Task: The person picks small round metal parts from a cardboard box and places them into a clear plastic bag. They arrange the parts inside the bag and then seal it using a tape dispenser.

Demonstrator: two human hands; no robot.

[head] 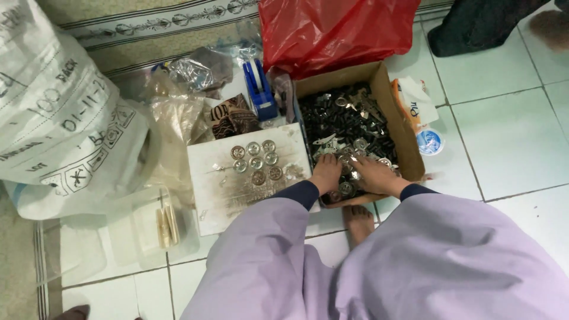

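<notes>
both hands are down in the open brown cardboard box [398, 127], which sits on the white tiled floor [510, 136] and is full of small dark and silvery metal parts [347, 121]. the left hand [326, 173] lies palm-down at the box's near corner, the right hand [373, 173] just beside it with fingers spread over the parts. the hands are close together but apart, and whether either one actually pinches a piece is impossible to tell (the fingertips are buried in the pile). left of the box lies a scuffed white square board [237, 189] with a cluster of round silver discs [256, 161] on it. behind sit a blue tape dispenser [258, 86] and a red plastic bag [332, 29], which is cut off by the top edge. a big white printed sack [59, 112] fills the left side. lilac sleeves hide the wrists.
</notes>
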